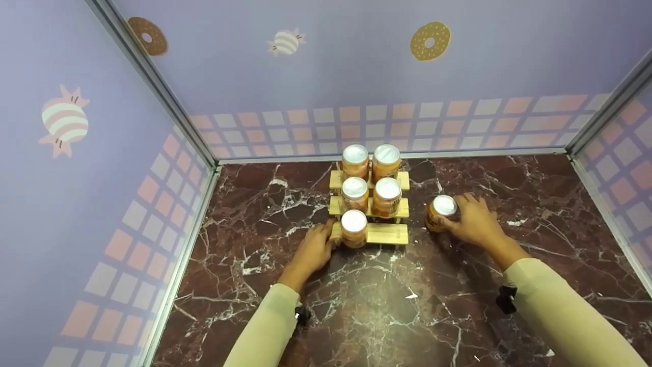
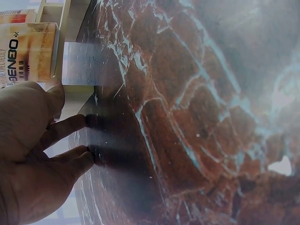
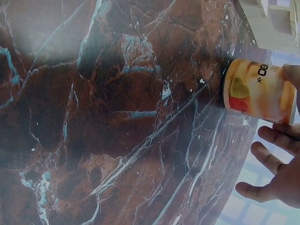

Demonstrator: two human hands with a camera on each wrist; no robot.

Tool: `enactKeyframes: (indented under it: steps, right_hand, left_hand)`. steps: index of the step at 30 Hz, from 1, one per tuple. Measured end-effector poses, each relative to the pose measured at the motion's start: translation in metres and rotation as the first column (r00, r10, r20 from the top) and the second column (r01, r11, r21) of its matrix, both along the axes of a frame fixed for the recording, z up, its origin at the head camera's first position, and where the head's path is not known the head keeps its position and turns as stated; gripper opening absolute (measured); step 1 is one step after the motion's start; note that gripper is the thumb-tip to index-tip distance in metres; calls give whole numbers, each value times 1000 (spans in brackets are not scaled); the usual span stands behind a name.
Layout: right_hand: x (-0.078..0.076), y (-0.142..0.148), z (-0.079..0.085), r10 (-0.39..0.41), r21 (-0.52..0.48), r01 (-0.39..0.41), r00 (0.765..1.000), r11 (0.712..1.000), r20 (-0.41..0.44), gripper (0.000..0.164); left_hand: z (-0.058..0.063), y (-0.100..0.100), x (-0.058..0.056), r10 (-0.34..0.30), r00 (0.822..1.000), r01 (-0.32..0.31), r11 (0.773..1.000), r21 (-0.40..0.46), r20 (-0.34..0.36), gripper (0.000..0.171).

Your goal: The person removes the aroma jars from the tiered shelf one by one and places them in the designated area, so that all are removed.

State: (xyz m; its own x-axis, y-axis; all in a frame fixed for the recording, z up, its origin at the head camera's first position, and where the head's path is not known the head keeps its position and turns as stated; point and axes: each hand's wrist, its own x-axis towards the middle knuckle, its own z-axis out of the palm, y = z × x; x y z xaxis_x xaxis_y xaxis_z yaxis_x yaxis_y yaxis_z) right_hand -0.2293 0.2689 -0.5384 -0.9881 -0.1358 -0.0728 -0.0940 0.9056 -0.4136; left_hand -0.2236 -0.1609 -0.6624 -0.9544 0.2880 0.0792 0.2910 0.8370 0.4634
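Observation:
A three-step wooden rack (image 1: pixel 388 234) stands on the table, bearing orange cans with pale metal lids. Two cans are on its top step, two on its middle step, and one can (image 1: pixel 354 229) is on the left half of the bottom step. My left hand (image 1: pixel 314 248) holds the bottom step's left end beside that can; in the left wrist view the thumb lies at the wood, other fingertips down by the tabletop. Right of the rack, my right hand (image 1: pixel 476 220) grips an upright can (image 3: pixel 255 91) near its top, the outer fingers spread away from it.
The table (image 1: pixel 254 285) is dark red marble with pale veins. A lilac back wall (image 1: pixel 351 71) with printed sweets, donuts and checks rises close behind the rack. Side walls (image 1: pixel 102 204) stand at left and right. Dark wrist devices (image 1: pixel 506 299) sit at both sleeves.

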Motion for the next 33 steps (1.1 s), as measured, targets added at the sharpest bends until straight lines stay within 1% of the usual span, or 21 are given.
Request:
enactKeyframes:
  steps: [2,6,9,13,17,22,27,31,33]
  right_hand:
    - [1,-1,1,3,-4,-3,1000,1000,-25,83]
    - [3,-4,4,17,-14,-19,994,1000,-112,83]
    - [5,-8,8,39,-13,-42,982,999,-187,85]
    - [9,-17,13,63,-18,-70,964,997,-257,85]
    - [15,-30,17,81,-49,-99,955,994,-285,77]
    - [24,-48,20,138,-49,-158,949,986,-283,66]
    - [32,-66,19,197,-30,-216,934,976,-298,65]
    - [36,-80,17,221,-19,-239,921,971,-321,64]
    - [38,-87,17,234,-18,-255,912,967,-336,61]
  left_hand:
    - [1,0,0,1,1000,-1,1000,13,1,65]
    - [0,0,0,1,1000,-1,1000,11,3,65]
    - [-1,0,0,3,1000,-3,1000,-3,-6,66]
    - [-2,0,0,4,1000,-4,1000,-5,-28,66]
    - [-2,1,1,10,999,-10,1000,-1,-34,68]
    - [-1,1,2,15,1000,-15,1000,8,-22,67]
    - [1,1,2,6,1000,-5,999,32,-23,66]
    - [3,0,3,1,1000,2,997,71,-28,66]
    - [3,0,3,2,1000,0,997,72,-24,67]
